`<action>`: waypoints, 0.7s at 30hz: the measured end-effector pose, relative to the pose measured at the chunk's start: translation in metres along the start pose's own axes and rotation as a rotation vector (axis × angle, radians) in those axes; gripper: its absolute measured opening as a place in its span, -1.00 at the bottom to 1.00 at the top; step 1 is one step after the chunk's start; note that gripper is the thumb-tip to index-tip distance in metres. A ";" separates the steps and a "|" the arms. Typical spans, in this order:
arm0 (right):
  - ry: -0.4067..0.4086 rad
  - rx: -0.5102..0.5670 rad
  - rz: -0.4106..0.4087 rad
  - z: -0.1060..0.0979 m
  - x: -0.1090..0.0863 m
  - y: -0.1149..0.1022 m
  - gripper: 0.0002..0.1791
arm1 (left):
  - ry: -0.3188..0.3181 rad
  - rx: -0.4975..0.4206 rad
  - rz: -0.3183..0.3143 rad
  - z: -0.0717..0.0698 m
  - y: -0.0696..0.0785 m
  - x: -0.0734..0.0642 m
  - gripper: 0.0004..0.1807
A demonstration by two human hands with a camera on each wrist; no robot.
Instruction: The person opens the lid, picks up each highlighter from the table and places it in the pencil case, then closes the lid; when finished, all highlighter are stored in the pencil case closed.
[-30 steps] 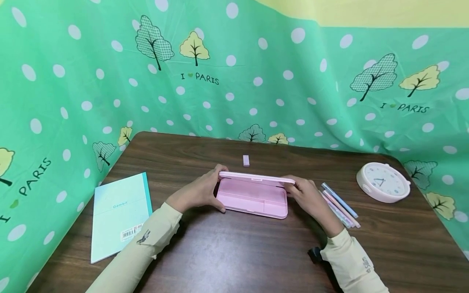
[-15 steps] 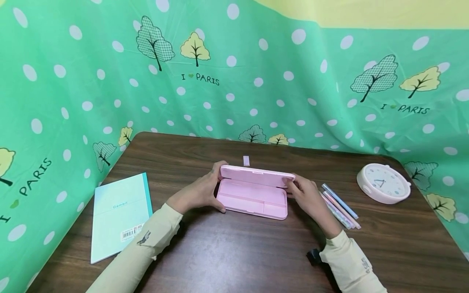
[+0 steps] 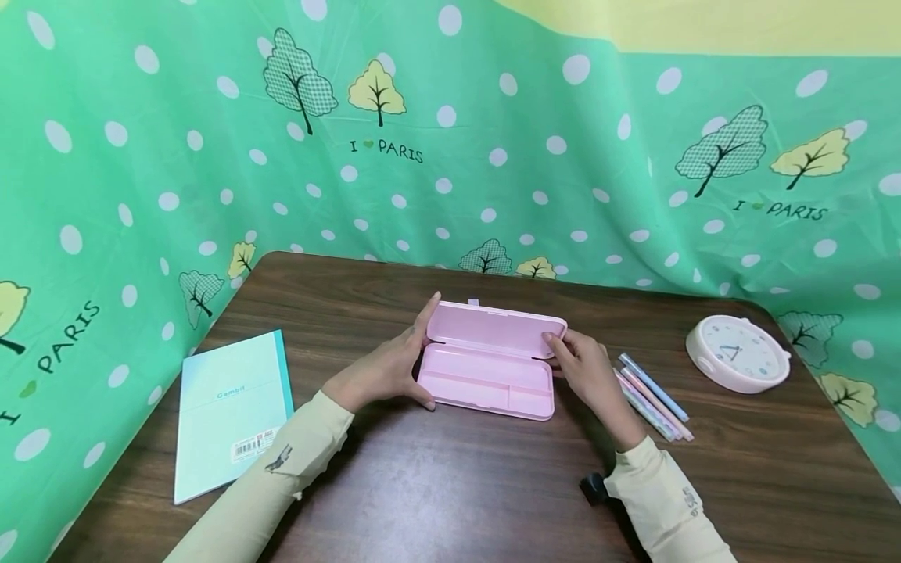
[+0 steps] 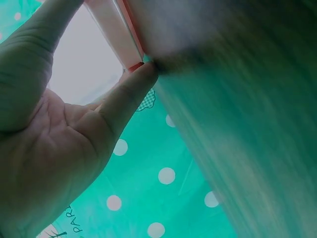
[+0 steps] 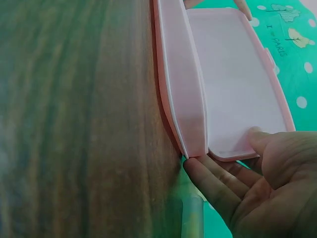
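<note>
- At the middle of the desk (image 3: pixel 457 485), we see a pink case (image 3: pixel 486 371) lying with its lid (image 3: pixel 496 328) raised and tilted toward the far side, hinge away from the person.
- The left hand (image 3: pixel 390 363) spreads wide across the left end and holds it, thumb at the near corner, fingers toward the far side.
- The right hand (image 3: pixel 587 371) pinches the lid's right end, thumb on the inner face; in the right wrist view, we see a fingertip at the base's corner.
- For good handling, we judge that the left hand should brace the base flat while the right guides the lid evenly about its hinge, without twisting or forcing it.
- We would also keep fingertips out of the hinge gap, and watch the small pale block (image 3: pixel 474 302) just beyond the lid, mostly hidden by it.
- Inside the base, we count one long far compartment and a near strip split into a longer left slot and a shorter right one; all show bare pink plastic.
- Outside the case, just right of the right hand, we find slim pens (image 3: pixel 655 399) bunched together; a white clock (image 3: pixel 735 352) lies farther right, a pale notebook (image 3: pixel 228 414) at left.
</note>
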State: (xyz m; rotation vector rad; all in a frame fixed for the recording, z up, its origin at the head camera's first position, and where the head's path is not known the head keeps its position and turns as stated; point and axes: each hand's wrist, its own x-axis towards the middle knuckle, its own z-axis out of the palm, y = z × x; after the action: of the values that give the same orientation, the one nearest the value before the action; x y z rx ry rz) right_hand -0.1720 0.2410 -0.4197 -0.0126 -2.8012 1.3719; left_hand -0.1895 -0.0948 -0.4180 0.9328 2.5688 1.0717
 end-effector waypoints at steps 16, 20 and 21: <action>0.034 -0.154 -0.065 0.001 0.012 -0.001 -0.58 | 0.071 0.039 0.014 0.014 -0.017 0.008 0.87; 0.034 -0.148 -0.068 0.001 0.011 0.000 -0.58 | 0.071 0.033 -0.005 0.017 -0.019 0.011 0.93; 0.035 -0.150 -0.068 0.002 0.011 0.000 -0.58 | 0.076 0.050 0.007 0.017 -0.020 0.009 0.92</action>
State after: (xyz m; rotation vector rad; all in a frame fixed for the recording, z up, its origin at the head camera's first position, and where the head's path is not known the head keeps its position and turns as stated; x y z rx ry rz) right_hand -0.1826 0.2400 -0.4206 0.0548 -2.8403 1.1346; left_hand -0.1994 -0.0898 -0.4438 0.9300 2.6674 1.0698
